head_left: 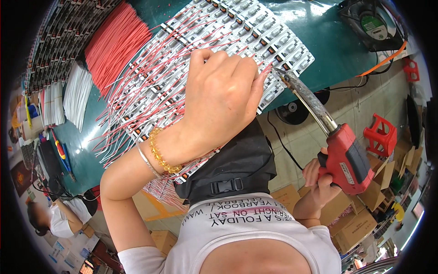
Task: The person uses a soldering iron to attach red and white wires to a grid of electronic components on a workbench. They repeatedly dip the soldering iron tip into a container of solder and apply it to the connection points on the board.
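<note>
Left hand [223, 86] pinches a red wire [267, 69] over the board panel [289, 50]; likely feather-light and bendy, best held near its end! Right hand [320, 185] wraps the soldering gun [347, 162] handle: probably heavier, barrel [315, 103] likely hot.

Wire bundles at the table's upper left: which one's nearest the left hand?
The large red bundle, closest to the left hand; the mostly white bundles lie farther left.

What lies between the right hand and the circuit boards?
The red soldering iron, gripped by the right hand: its metal barrel spans the gap toward the circuit boards, as the head view shows.
</note>
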Tool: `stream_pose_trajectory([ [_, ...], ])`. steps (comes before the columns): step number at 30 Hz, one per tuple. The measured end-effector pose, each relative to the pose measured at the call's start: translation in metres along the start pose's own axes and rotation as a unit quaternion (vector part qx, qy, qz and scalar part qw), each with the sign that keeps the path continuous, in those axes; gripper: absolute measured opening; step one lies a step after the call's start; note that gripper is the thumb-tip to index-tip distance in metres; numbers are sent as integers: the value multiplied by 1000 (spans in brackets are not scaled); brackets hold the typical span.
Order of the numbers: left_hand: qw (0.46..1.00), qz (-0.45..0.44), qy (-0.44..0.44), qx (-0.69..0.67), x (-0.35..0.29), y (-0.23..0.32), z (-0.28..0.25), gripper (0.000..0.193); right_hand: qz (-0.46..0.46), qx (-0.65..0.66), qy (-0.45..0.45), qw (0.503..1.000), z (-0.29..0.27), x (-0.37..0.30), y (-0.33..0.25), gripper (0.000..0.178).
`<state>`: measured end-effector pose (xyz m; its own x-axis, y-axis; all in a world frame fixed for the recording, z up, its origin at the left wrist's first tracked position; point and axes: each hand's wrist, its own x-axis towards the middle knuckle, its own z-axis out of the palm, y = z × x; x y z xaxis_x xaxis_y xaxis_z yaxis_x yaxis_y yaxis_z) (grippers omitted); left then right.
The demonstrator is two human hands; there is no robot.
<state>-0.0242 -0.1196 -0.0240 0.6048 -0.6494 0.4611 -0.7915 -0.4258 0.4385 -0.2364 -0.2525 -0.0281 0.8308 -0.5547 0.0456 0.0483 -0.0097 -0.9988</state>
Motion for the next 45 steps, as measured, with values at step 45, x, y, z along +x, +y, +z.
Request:
stream_pose_trajectory([
  [45,1000,13,10,-9,-3,10,5,21,23,-32,-7,999,-14,-11,1,68],
])
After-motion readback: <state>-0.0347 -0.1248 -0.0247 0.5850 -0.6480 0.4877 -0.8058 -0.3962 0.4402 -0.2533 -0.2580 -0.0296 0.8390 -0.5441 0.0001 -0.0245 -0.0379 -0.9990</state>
